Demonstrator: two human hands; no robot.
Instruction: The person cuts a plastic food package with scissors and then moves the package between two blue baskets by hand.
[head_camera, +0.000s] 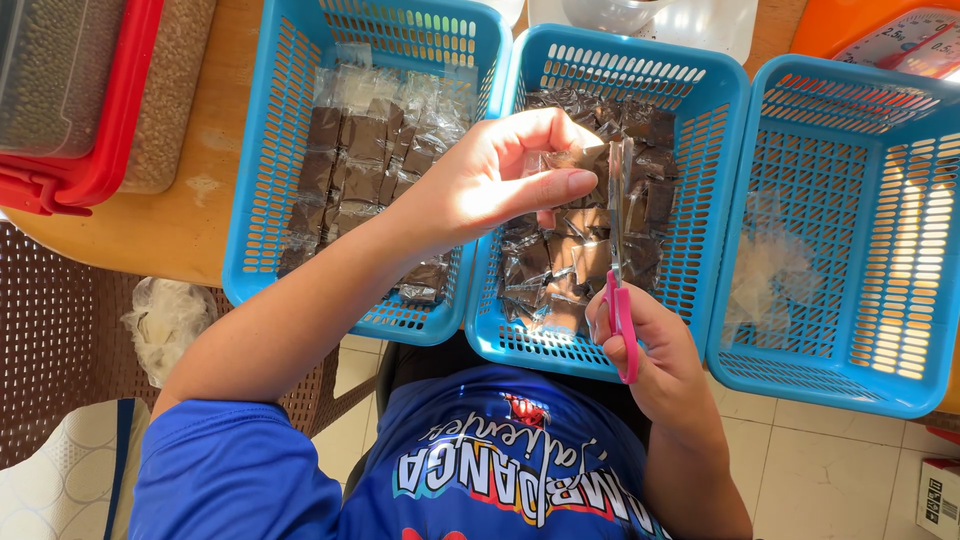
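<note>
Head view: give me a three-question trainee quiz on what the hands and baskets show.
1. True or false: the right hand holds pink-handled scissors.
2. What does the left hand pinch? A) a clear packet with brown contents B) a spoon C) a lid
3. Which blue basket holds only a few clear scraps: left basket, middle basket or right basket?

Key: 1 true. 2 A, the packet. 3 the right basket.
</note>
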